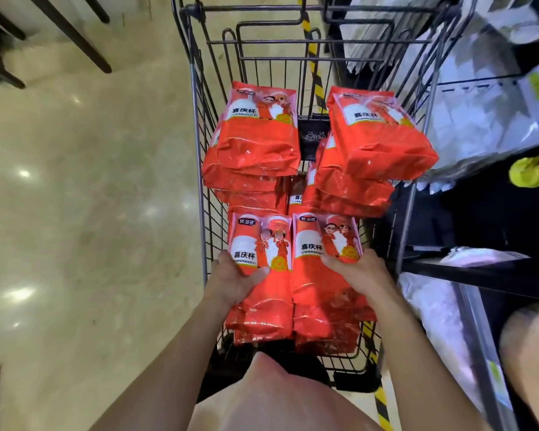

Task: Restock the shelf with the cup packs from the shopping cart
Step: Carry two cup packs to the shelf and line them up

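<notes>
Cup packs [349, 194], red, lie piled in the shopping cart [196, 119]. Nearest the person are the near-left pack [262, 300] and the near-right pack [324, 300], side by side and touching, long axes running away from the person, printed ends far.

Left hand [234, 275] grip: thumb on the top face, fingers curled round the left edge, pinching the near-left pack. Right hand [355, 272] grip: thumb on the face, fingers wrapped over the right edge of the near-right pack. Can't tell if either pack is lifted.

Beyond them the far-left stack [255, 144] and far-right stack [377, 141] lie the same way, no hand on them.

The shelf [467, 269] stands just right of the cart, so the right hand is nearer. The packs likely need to swing rightward. A pale bag [479, 256] sits on the low board.
</notes>
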Available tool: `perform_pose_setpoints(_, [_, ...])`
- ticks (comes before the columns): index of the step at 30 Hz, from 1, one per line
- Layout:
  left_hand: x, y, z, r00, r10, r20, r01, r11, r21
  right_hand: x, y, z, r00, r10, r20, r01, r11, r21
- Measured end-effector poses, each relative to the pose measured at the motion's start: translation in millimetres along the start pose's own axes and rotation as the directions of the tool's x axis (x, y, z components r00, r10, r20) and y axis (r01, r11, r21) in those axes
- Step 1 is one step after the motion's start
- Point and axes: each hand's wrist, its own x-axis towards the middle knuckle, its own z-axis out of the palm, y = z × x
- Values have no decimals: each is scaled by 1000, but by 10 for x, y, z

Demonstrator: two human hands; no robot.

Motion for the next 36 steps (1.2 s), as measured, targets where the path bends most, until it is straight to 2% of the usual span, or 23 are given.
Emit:
perform_pose_setpoints(2, [-73,49,8,1000,-12,-14,12,1000,-12,-173,-44,-54,999,-12,-30,13,999,41])
perform_pose_setpoints(7, [142,-352,170,1000,-7,-14,5,992,-124,-355,204,-87,999,-37,-6,37,982,185])
perform_pose_setpoints(9, [-169,-147,39,999,34,-2,-33,985,-169,-492,284,-106,994,-96,42,81,961,266])
perform_pose_setpoints(12, [-518,15,-79,995,91,-29,-95,974,-206,-720,415,-89,988,-154,32,131,919,373])
perform_pose_setpoints(15, [-591,-138,-133,985,167,-52,-174,959,-223,-1008,521,-64,978,-209,-8,190,875,446])
perform_pose_setpoints(18, [-719,-226,-265,977,208,-58,-215,927,-308,-1371,650,-15,966,-256,-47,246,839,486])
perform_pose_setpoints(22, [-938,-417,-507,955,296,-32,-286,882,-373,-1949,835,162,949,-236,-207,311,799,514])
perform_pose_setpoints(27, [-1306,-642,-809,884,467,10,-422,808,-412,-2699,1135,532,903,-210,-375,405,707,580])
perform_pose_setpoints(31, [-1606,-672,-938,796,605,12,-550,732,-402,-3253,1430,741,857,-178,-484,483,607,631])
perform_pose_setpoints(36, [-2015,-477,-907,701,709,75,-625,662,-413,-3782,1843,804,761,-59,-646,579,510,635])
